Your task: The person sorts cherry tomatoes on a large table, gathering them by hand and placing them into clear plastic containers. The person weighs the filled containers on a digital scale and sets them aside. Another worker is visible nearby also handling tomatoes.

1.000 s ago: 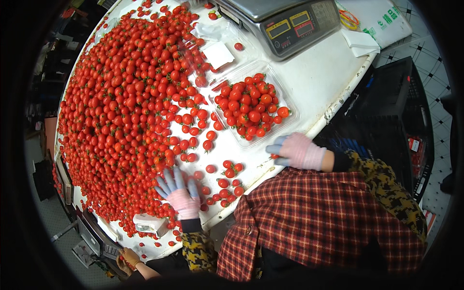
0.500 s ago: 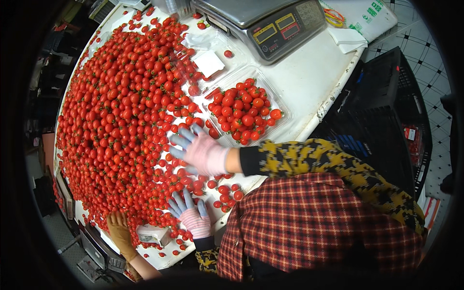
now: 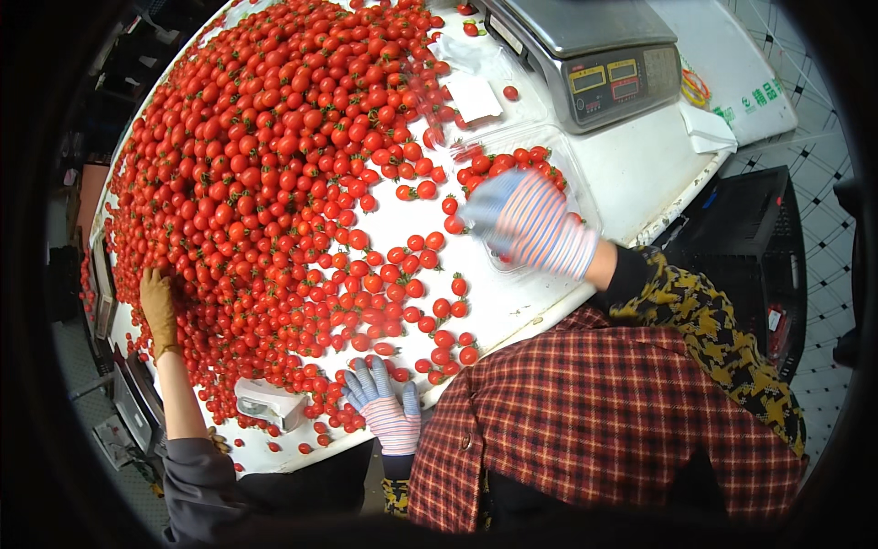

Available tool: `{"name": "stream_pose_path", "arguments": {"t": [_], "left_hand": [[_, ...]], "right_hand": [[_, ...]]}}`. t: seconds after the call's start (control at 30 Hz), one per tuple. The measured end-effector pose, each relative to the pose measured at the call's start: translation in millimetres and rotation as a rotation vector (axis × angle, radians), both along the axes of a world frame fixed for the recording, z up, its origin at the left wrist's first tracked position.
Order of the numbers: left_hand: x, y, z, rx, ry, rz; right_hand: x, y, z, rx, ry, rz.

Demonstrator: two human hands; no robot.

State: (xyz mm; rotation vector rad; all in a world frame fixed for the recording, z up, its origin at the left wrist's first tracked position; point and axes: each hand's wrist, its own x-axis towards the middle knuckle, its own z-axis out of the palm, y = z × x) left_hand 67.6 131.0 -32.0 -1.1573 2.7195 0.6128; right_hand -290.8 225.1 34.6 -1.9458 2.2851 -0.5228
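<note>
A big heap of cherry tomatoes [image 3: 265, 137] covers much of the white table. At the heap's near edge, my left hand [image 3: 382, 407], in a striped glove with grey fingers, lies open with its fingers spread beside loose tomatoes. My right hand [image 3: 535, 220], gloved alike, is over a clear plastic box [image 3: 590, 206]. Motion smears its fingers, so whether they hold anything cannot be made out. Cherry tomatoes in the box [image 3: 540, 157] show beyond the hand, which covers the rest.
A weighing scale [image 3: 604, 69] stands at the back right. Near it lie a white card [image 3: 474, 96] and a folded white sheet [image 3: 706, 130]. A co-worker's tan-gloved hand [image 3: 160, 311] reaches into the heap at left, near a small white box [image 3: 268, 403]. Black crates [image 3: 741, 220] stand beyond the right edge.
My right hand has moved right, from the heap's edge to over the plastic box. My left hand stays spread at the near edge. The co-worker's hand has reached farther into the heap. The view has shifted.
</note>
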Motion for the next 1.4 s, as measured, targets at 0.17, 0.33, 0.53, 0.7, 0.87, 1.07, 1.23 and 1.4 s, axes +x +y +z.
{"name": "stream_pose_path", "arguments": {"t": [0.17,0.33,0.53,0.7,0.87,1.07,1.23,1.4], "left_hand": [[-11,3,5,-0.055,0.0,0.058],[-48,-19,5,-0.076,0.084,-0.115],[-115,-62,-1,-0.18,0.041,-0.038],[-86,-40,13,-0.127,0.032,-0.18],[-31,-25,25,-0.087,0.093,-0.08],[-17,-94,23,-0.253,0.108,0.257],[-78,-106,6,-0.296,0.051,0.195],[-63,-62,16,-0.159,0.192,-0.002]], "right_hand": [[-33,4,-16,0.2,0.052,-0.119],[-44,11,-19,-0.039,-0.066,-0.225],[-9,-1,17,-0.055,-0.385,-0.222],[40,-51,4,0.009,-0.321,0.091],[81,-84,-22,0.374,-0.129,0.281],[89,-175,-48,0.206,-0.028,0.192],[105,-193,-46,0.299,0.195,0.286],[102,-138,-33,0.246,0.125,0.552]]}}
